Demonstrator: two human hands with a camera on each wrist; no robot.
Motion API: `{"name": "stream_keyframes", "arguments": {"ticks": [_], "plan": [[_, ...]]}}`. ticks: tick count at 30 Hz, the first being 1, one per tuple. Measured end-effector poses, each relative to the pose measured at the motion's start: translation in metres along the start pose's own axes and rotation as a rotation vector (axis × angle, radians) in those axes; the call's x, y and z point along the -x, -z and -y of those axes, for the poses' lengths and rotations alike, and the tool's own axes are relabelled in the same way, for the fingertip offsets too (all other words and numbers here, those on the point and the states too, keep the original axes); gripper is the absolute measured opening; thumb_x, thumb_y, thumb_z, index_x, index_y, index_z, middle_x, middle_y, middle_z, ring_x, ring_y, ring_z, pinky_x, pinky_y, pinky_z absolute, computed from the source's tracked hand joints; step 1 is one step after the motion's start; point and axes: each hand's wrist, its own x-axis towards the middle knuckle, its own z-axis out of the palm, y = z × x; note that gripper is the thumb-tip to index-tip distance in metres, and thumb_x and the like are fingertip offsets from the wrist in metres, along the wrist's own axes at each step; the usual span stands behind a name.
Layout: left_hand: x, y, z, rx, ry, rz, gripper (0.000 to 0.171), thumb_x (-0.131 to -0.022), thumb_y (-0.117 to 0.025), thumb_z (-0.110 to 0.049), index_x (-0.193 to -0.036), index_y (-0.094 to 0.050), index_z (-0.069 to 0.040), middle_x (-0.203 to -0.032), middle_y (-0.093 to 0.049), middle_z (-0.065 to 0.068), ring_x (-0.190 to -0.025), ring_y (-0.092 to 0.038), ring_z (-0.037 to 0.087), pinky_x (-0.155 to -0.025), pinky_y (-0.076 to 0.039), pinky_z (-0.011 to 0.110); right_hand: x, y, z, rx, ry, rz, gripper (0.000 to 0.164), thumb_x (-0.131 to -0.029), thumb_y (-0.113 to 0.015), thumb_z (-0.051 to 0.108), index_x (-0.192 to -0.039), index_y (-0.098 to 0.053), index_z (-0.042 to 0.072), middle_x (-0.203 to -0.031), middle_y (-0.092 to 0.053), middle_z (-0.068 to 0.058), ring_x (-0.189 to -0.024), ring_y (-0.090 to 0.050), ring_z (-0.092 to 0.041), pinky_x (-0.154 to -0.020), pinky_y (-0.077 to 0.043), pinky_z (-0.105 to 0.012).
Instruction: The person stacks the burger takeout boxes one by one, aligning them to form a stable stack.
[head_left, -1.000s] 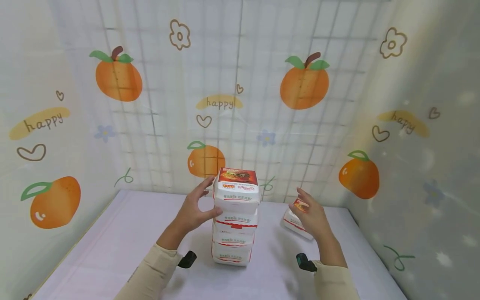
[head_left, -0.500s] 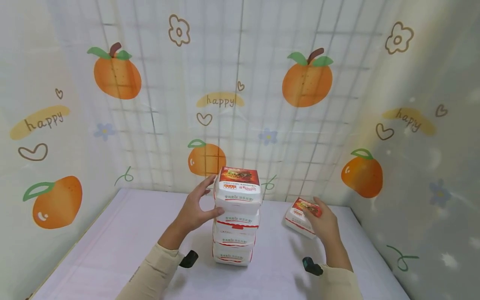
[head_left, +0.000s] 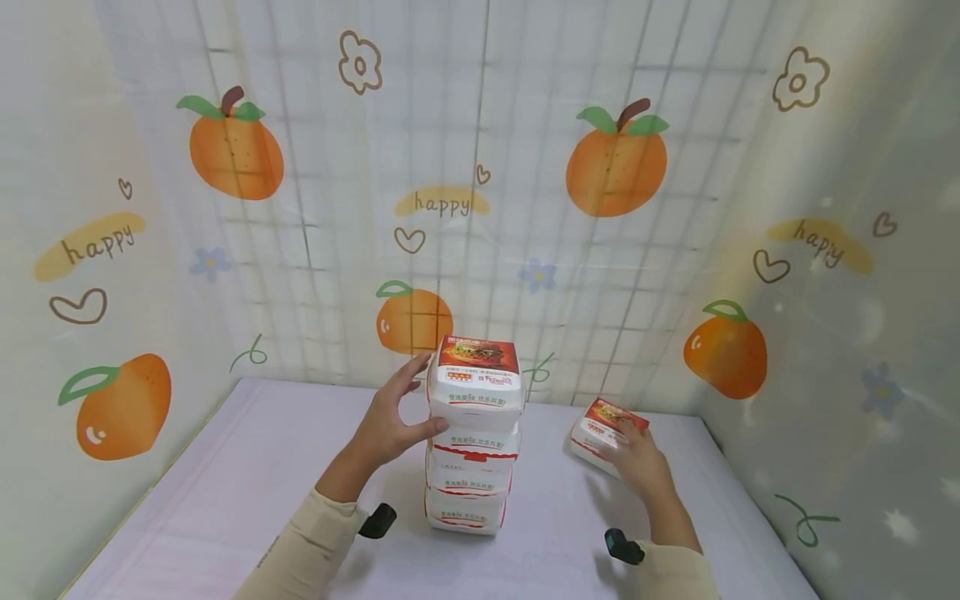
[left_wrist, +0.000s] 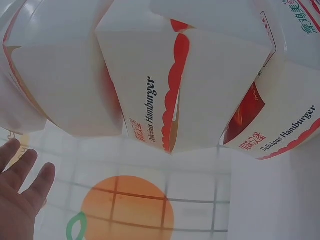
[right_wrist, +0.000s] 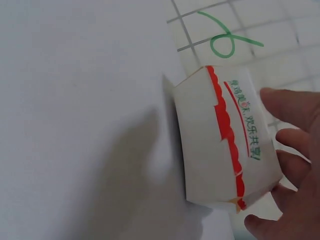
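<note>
Several white hamburger boxes stand in an upright stack [head_left: 472,450] mid-table, the top one [head_left: 477,392] carrying a red burger picture. My left hand [head_left: 390,425] is at the stack's left side with thumb and fingers spread, close against the upper boxes. In the left wrist view, the fingers of the left hand [left_wrist: 22,187] are apart beside the box sides. Another hamburger box [head_left: 596,425] lies at the right on the table. My right hand [head_left: 641,462] is over its right side, fingers loosely bent. In the right wrist view, the fingertips reach that box [right_wrist: 225,140] along its upper edge; firm contact is unclear.
The boxes stand on a pale table [head_left: 300,467]. A white curtain [head_left: 517,108] printed with oranges hangs behind and at both sides, with a wire grid showing through. Dark wrist devices [head_left: 624,546] sit by both sleeves.
My right hand has moved right and lowered around the right side of the single box. The left hand stays beside the stack, and the boxes remain where they were.
</note>
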Motion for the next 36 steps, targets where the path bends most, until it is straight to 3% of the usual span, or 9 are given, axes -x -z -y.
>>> {"name": "stream_keyframes", "arguments": {"ticks": [4, 14, 19, 24, 29, 36], "plan": [[0.0, -0.001, -0.001, 0.006, -0.008, -0.003, 0.087, -0.081, -0.079, -0.035, -0.152, -0.032, -0.021, -0.152, -0.036, -0.003, -0.138, -0.034, 0.021, -0.104, -0.037, 0.053, 0.001, -0.004, -0.001, -0.001, 0.001, -0.002, 0.08, -0.094, -0.061, 0.04, -0.154, -0.021, 0.006, -0.153, -0.005, -0.036, -0.132, -0.014, -0.062, -0.102, -0.02, -0.073], [0.0, -0.001, 0.0, -0.005, 0.0, -0.01, 0.086, -0.081, -0.078, -0.04, -0.152, -0.032, -0.025, -0.151, -0.037, -0.007, -0.137, -0.035, 0.023, -0.104, -0.039, 0.05, 0.007, -0.008, 0.001, -0.039, -0.024, -0.012, 0.076, -0.091, -0.068, 0.031, -0.153, -0.029, 0.007, -0.152, -0.021, -0.032, -0.135, -0.02, -0.055, -0.102, -0.024, -0.07], [0.001, -0.001, 0.001, 0.0, -0.007, -0.008, 0.086, -0.081, -0.078, -0.04, -0.152, -0.032, -0.025, -0.152, -0.037, -0.005, -0.137, -0.035, 0.025, -0.104, -0.039, 0.051, 0.015, -0.008, 0.004, -0.061, -0.034, -0.02, 0.078, -0.089, -0.071, 0.036, -0.151, -0.033, 0.006, -0.151, -0.028, -0.028, -0.136, -0.021, -0.052, -0.104, -0.023, -0.068], [0.0, -0.001, 0.0, -0.001, -0.012, -0.014, 0.086, -0.081, -0.078, -0.038, -0.152, -0.032, -0.023, -0.151, -0.038, -0.001, -0.136, -0.036, 0.029, -0.103, -0.039, 0.054, 0.013, -0.006, 0.003, -0.067, -0.007, -0.052, 0.093, -0.082, -0.077, 0.043, -0.152, -0.029, 0.006, -0.158, -0.012, -0.025, -0.139, -0.012, -0.052, -0.104, -0.018, -0.07], [-0.001, -0.001, -0.001, 0.001, -0.01, -0.017, 0.086, -0.081, -0.078, -0.037, -0.152, -0.033, -0.023, -0.152, -0.038, -0.002, -0.137, -0.036, 0.023, -0.103, -0.038, 0.055, 0.002, -0.005, -0.005, -0.059, 0.011, -0.04, 0.112, -0.074, -0.083, 0.045, -0.156, -0.016, 0.007, -0.157, 0.006, -0.027, -0.139, -0.003, -0.054, -0.103, -0.013, -0.073], [-0.001, -0.001, 0.002, -0.007, -0.006, -0.015, 0.087, -0.08, -0.078, -0.039, -0.152, -0.033, -0.023, -0.151, -0.037, -0.006, -0.137, -0.035, 0.018, -0.104, -0.038, 0.053, -0.002, -0.013, -0.01, -0.035, 0.048, 0.062, 0.112, -0.075, -0.08, 0.049, -0.155, -0.016, 0.004, -0.156, -0.004, -0.03, -0.138, -0.008, -0.054, -0.104, -0.015, -0.072]]}}
